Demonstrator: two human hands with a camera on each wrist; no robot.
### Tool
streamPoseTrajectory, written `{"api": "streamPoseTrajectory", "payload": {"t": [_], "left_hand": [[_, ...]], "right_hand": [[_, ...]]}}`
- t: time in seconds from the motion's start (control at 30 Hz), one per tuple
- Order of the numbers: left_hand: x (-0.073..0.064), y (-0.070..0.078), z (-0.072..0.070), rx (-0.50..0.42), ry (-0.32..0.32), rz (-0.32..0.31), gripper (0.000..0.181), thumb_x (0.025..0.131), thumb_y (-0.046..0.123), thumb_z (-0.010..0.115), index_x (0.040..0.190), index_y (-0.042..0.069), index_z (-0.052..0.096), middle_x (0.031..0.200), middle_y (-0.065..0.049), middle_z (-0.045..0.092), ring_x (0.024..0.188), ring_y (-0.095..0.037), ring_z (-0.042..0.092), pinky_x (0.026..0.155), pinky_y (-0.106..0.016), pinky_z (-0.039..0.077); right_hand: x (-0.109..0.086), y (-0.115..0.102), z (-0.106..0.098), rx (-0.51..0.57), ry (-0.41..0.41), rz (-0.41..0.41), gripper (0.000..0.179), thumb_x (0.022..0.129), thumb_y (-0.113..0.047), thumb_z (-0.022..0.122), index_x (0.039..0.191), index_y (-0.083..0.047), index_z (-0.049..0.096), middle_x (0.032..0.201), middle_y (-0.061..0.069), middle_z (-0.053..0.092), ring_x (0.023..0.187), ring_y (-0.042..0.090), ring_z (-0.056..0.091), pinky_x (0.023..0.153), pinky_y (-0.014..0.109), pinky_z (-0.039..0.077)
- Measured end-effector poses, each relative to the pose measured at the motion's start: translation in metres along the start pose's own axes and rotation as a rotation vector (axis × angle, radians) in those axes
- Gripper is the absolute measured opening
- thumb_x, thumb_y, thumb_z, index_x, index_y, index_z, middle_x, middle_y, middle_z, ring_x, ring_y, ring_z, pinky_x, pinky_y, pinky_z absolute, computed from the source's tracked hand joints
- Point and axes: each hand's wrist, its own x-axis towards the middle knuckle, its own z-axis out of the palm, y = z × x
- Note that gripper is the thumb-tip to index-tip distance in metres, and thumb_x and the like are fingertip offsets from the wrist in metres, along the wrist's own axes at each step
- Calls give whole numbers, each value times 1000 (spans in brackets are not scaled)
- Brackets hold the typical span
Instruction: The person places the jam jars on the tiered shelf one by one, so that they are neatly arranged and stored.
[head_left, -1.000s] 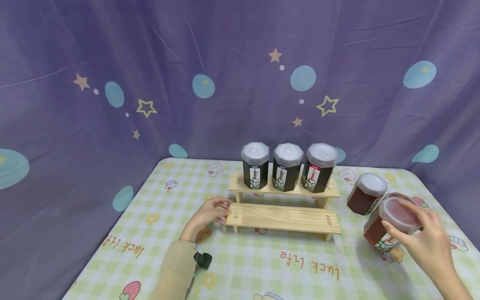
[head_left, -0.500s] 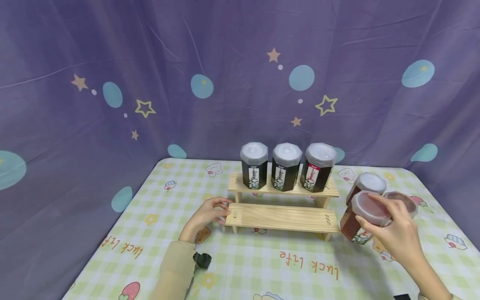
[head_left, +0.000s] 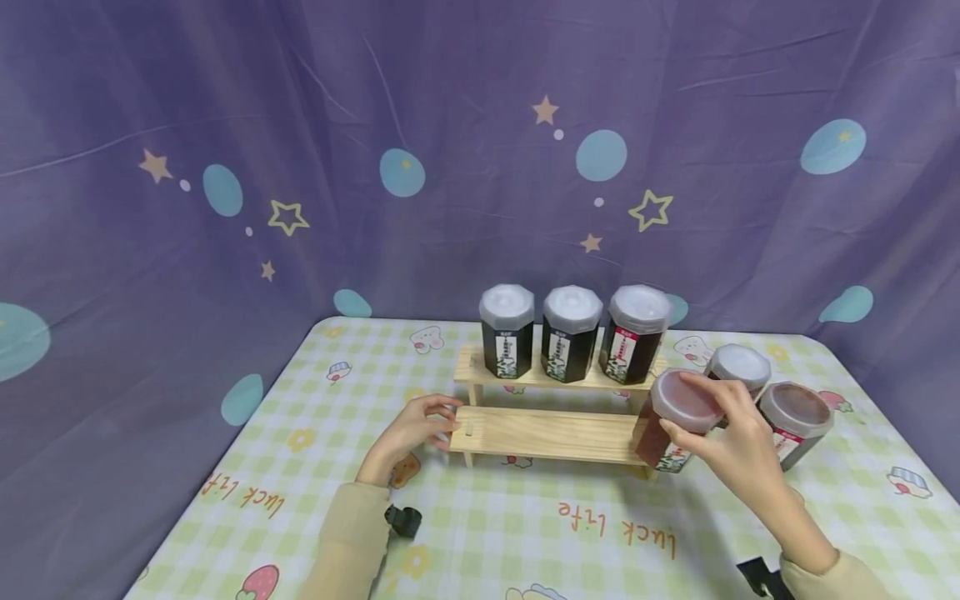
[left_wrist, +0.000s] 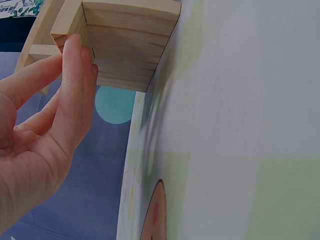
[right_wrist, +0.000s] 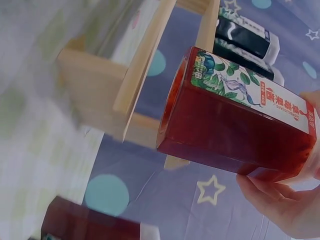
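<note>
My right hand (head_left: 742, 442) grips a jar of red jam (head_left: 663, 433) by its pale lid, thumb and fingers at opposite sides. The jar is tilted, its base overlapping the right end of the lower shelf board (head_left: 555, 433). In the right wrist view, the jam jar (right_wrist: 235, 120) shows a white label with green leaves, its base close to the wooden stand (right_wrist: 135, 90). My left hand (head_left: 412, 429) touches the left end of the lower board. The left wrist view shows the left hand (left_wrist: 55, 120) with fairly straight fingers, their tips against the wood's edge.
Three dark jars, the left (head_left: 507, 333), middle (head_left: 572, 333) and right one (head_left: 633, 337), stand on the upper board (head_left: 551, 381). Two more jars, one partly hidden (head_left: 738, 367) and one with a red label (head_left: 795, 421), stand right on the checked tablecloth (head_left: 480, 533).
My right hand has carried the jam jar leftward from beside the other two jars to the lower board's right end. The left hand has stayed at the board's left end.
</note>
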Motion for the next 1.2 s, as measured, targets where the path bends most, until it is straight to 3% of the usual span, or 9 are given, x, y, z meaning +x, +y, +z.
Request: {"api": "streamPoseTrajectory", "payload": {"t": [0.3, 0.47, 0.7, 1.0, 1.2], "left_hand": [[1, -1, 0, 2, -2, 1, 36, 84, 4, 58, 119, -2, 51, 95, -16, 53, 64, -20, 58, 59, -38, 56], [1, -2, 0, -1, -5, 3, 37, 84, 4, 59, 119, -3, 51, 96, -16, 53, 64, -20, 58, 59, -38, 56], [2, -4, -1, -4, -12, 10, 37, 83, 4, 59, 119, -3, 51, 95, -16, 53, 64, -20, 58, 59, -38, 56], [1, -2, -1, -15, -24, 16, 41, 84, 4, 58, 122, -6, 46, 97, -17, 52, 64, -19, 58, 62, -44, 55], [2, -2, -1, -2, -14, 5, 40, 84, 5, 58, 122, -5, 48, 96, -16, 52, 63, -20, 58, 60, -40, 56]], "right_hand": [[10, -10, 19, 16, -3, -81, 63, 51, -9, 83, 110, -12, 61, 91, 8, 53, 76, 9, 46, 57, 16, 38], [13, -16, 28, 45, -16, -80, 63, 50, -10, 83, 109, -12, 61, 92, 7, 53, 75, 11, 48, 57, 15, 39], [17, -24, 38, 90, -28, -93, 63, 51, -11, 83, 109, -11, 61, 90, 9, 53, 71, 16, 51, 53, 29, 44], [21, -33, 49, 135, -63, -85, 60, 54, -14, 83, 110, -13, 60, 93, 8, 52, 75, 17, 51, 56, 29, 46], [24, -41, 58, 164, -77, -99, 60, 54, -17, 83, 109, -13, 60, 92, 7, 51, 75, 17, 52, 56, 30, 49]]}}
